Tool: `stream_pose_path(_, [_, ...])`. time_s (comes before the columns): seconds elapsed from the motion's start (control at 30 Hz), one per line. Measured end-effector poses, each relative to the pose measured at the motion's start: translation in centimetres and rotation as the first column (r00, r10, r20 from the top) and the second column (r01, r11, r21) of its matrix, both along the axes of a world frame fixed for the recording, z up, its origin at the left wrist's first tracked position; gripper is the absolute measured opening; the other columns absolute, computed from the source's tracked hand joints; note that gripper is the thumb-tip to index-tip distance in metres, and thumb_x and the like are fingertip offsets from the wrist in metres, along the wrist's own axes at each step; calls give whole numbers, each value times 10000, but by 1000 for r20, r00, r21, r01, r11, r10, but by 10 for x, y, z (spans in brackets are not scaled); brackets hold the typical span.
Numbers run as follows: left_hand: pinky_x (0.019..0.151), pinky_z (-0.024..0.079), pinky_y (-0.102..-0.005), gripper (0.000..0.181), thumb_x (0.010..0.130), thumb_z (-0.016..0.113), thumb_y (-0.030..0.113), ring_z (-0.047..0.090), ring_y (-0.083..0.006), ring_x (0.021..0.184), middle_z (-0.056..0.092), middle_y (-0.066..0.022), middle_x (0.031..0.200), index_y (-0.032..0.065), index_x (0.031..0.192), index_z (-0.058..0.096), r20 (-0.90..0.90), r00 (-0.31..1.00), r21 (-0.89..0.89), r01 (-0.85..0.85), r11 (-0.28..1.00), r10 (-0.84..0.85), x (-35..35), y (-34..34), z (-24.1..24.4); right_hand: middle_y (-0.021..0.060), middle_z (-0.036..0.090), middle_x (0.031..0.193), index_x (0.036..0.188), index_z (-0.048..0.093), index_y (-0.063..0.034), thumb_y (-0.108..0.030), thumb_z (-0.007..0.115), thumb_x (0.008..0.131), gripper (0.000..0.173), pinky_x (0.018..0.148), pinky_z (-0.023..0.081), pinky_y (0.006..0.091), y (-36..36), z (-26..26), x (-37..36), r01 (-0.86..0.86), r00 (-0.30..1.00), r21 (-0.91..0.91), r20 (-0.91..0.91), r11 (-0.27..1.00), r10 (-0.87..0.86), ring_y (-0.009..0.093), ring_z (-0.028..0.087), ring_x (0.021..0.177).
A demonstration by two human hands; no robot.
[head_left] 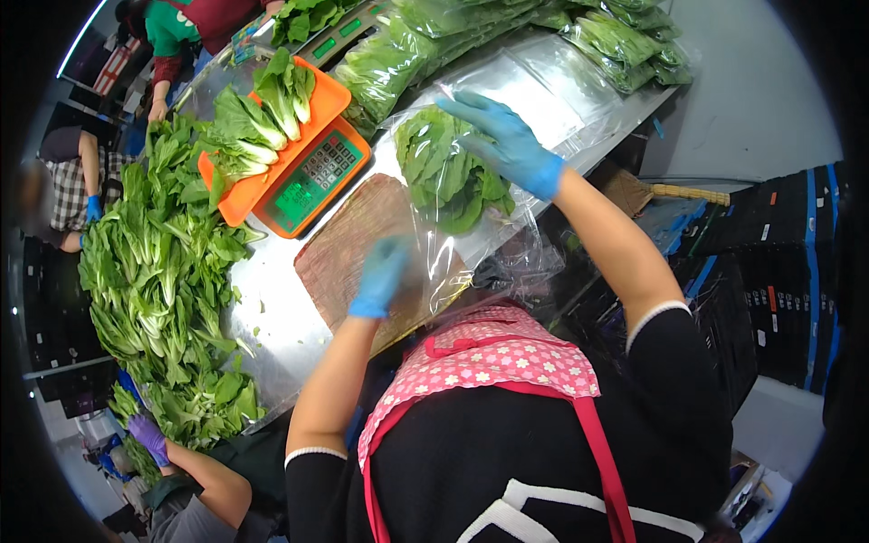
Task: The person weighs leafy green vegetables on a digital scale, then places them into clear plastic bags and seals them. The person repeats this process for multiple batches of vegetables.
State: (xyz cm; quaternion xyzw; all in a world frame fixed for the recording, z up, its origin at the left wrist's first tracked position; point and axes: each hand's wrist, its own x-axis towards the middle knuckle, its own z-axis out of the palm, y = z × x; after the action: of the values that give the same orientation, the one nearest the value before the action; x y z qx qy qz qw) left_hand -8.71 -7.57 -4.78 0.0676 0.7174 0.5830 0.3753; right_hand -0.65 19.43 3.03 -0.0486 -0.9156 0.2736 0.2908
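A clear plastic bag of leafy greens (451,173) lies at the middle of a metal table. My right hand (506,142), in a blue glove, rests over the bag's upper right side with its fingers apart. My left hand (385,271), gloved in blue too, is blurred above a reddish-brown mat (353,237), left of the bag's loose lower part; whether its fingers hold film cannot be told. Beyond the mat, an orange scale (312,180) with a keypad carries an orange tray (329,88) with a few bunches of leafy greens (248,129).
Loose greens (156,271) are heaped along the table's left. Filled bags (407,47) line the far side, more (621,44) at the far right, near flat empty bags (543,81). Co-workers stand left; one purple-gloved hand (149,438) touches greens. Black crates (767,271) stand right.
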Motion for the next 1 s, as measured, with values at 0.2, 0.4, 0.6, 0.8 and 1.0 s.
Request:
stream_pose_path(0.2, [526,423,-223,141,852,680,139,553,-93,587,640,-40,712,11,796,660,103,927,-167,372,913,-359,9,13,-52,52,149,1576,1506,166,-306,-578,429,909,707,1112,84,620,-24,-95,-50,73,873,345,432,936,-227,344,212,1415])
stream_pose_path(0.4, [517,454,-244,133,848,657,98,575,-114,564,664,-74,723,-15,778,649,-35,926,-132,368,921,-375,7,-4,-73,25,195,1565,1508,159,-311,-547,454,908,709,1118,100,599,-36,-102,-54,54,872,393,429,918,-235,327,214,1418])
stream_pose_path(0.6, [630,486,-351,185,818,646,201,610,-215,639,658,-126,729,23,796,690,-117,808,-45,577,816,-578,5,-19,-59,76,602,1266,1238,629,-177,-508,566,902,476,1045,375,369,5,-71,-49,191,941,-505,338,842,-10,194,539,1182])
stream_pose_path(0.8, [643,532,-304,159,842,591,132,663,-222,716,688,-124,821,36,928,685,103,786,-121,618,776,-610,19,-37,-10,80,684,836,1111,692,-166,-241,657,853,270,678,513,313,-70,-10,38,-164,971,-337,113,927,212,208,652,730])
stream_pose_path(1.0, [567,506,-269,247,911,456,134,642,-180,674,670,-106,791,12,1024,639,486,780,-26,464,886,-394,34,-33,39,69,619,718,1356,505,-175,-171,673,789,592,693,462,386,-160,-42,98,-243,924,-252,235,937,303,260,583,662])
